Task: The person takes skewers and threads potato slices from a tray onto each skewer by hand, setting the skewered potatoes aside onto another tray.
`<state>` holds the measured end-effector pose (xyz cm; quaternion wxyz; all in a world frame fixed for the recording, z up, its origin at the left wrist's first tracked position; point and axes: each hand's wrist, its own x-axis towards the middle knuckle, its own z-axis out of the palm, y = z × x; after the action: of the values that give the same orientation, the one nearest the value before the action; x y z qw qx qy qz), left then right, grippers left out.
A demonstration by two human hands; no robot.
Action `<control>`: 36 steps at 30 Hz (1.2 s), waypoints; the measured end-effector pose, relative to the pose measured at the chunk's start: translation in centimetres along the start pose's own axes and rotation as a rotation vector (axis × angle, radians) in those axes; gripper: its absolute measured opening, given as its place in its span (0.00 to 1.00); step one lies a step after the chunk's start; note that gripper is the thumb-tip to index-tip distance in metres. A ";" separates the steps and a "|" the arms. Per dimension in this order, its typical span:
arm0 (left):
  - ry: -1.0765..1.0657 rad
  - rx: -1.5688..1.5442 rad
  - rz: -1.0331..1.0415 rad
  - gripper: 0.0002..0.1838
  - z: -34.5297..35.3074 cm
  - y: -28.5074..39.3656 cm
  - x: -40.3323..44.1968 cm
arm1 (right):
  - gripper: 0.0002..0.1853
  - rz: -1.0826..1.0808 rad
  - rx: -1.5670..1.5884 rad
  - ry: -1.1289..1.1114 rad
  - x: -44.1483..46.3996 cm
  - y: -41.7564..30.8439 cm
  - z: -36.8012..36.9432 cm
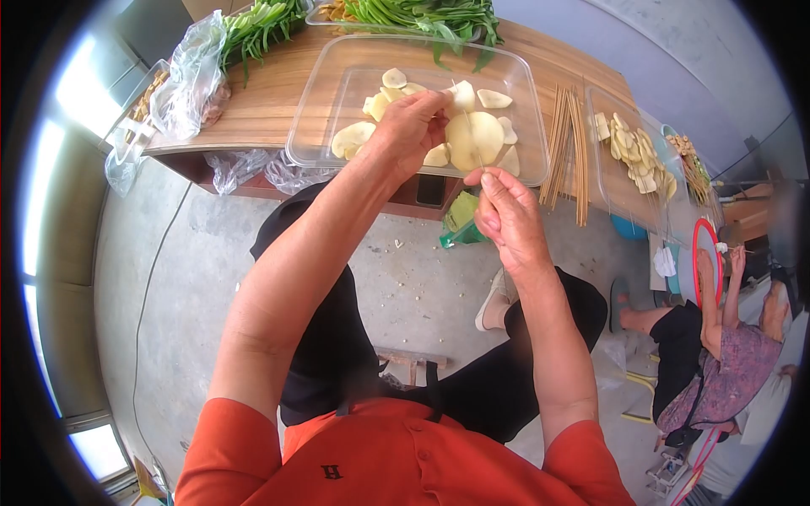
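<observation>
My right hand [510, 211] pinches the lower end of a thin wooden skewer between thumb and fingers. The skewer runs up through a large, pale potato slice [474, 142], which hangs over the clear plastic tray [314, 99]. At the upper end, my left hand [412, 128] is closed in a pinch at the edge of a smaller potato slice [462, 98]; its fingertips are partly hidden. More slices lie in the tray, among them a pale slice [352, 139] left of my left wrist and another [494, 99] to the right.
Loose wooden skewers [567, 143] lie right of the tray. Beyond them a second tray holds filled skewers [637, 156]. Green leafy vegetables [422, 17] and a plastic bag [187, 80] sit at the back and left. A seated person [717, 363] works at far right.
</observation>
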<state>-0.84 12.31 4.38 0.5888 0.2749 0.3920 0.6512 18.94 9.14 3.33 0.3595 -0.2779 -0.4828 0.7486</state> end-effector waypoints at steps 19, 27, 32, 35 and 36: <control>0.212 -0.024 0.057 0.16 -0.9 2.5 0.1 | 0.06 -0.500 -0.861 0.291 -1.3 1.4 1.7; 0.101 0.017 0.011 0.20 -1.3 2.9 -0.4 | 0.06 -0.342 -0.755 0.383 -4.7 -2.3 -1.2; 0.000 0.031 0.025 0.17 -1.4 3.6 -1.2 | 0.08 -0.323 -0.716 0.471 -5.8 -7.4 -4.3; -0.023 0.026 0.029 0.17 -1.5 3.9 -1.4 | 0.09 -0.258 -0.651 0.554 -5.4 -10.6 -7.2; -0.017 0.031 0.026 0.16 -1.4 4.0 -1.4 | 0.10 -0.220 -0.626 0.588 -5.0 -11.5 -8.6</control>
<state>-3.98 10.65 7.09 0.5792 0.2946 0.3936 0.6502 31.55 12.73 11.02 0.4575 -0.5216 -0.5901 0.4128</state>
